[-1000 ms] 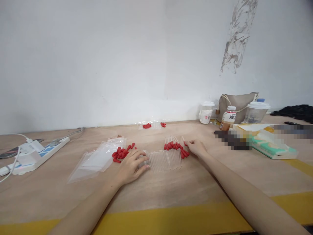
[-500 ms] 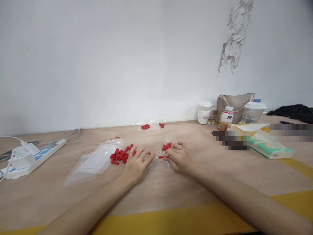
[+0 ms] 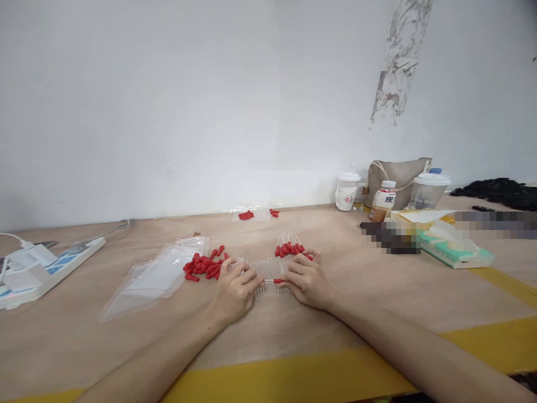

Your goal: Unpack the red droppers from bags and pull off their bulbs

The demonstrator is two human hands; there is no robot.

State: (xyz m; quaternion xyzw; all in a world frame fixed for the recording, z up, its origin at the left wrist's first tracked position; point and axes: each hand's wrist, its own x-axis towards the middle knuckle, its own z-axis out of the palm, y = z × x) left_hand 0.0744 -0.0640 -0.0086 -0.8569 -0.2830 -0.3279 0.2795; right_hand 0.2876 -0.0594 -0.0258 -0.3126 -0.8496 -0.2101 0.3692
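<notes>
Between my hands a thin clear dropper tube (image 3: 268, 281) lies level with a red rubber bulb (image 3: 277, 281) at its right end. My left hand (image 3: 235, 290) is closed on the tube side, and my right hand (image 3: 309, 281) pinches the bulb. Whether the bulb is fully seated I cannot tell. Under and beyond the fingers lies a row of clear tubes (image 3: 263, 264). Just past my right hand, several droppers with red bulbs (image 3: 288, 248) point away from me. A heap of loose red bulbs (image 3: 202, 265) sits left of my left hand, partly hidden by it.
Clear zip bags (image 3: 155, 280) lie at the left, near a white power strip (image 3: 79, 268). By the wall are bagged red bulbs (image 3: 246, 215). At the right stand a paper cup (image 3: 346, 193), a drink bottle (image 3: 382, 202), a plastic cup (image 3: 428, 193) and a tissue pack (image 3: 457, 249).
Both hands, with the tube and bulb, have come slightly nearer to me. More of the droppers beyond my right hand now shows. The camera view has shifted slightly.
</notes>
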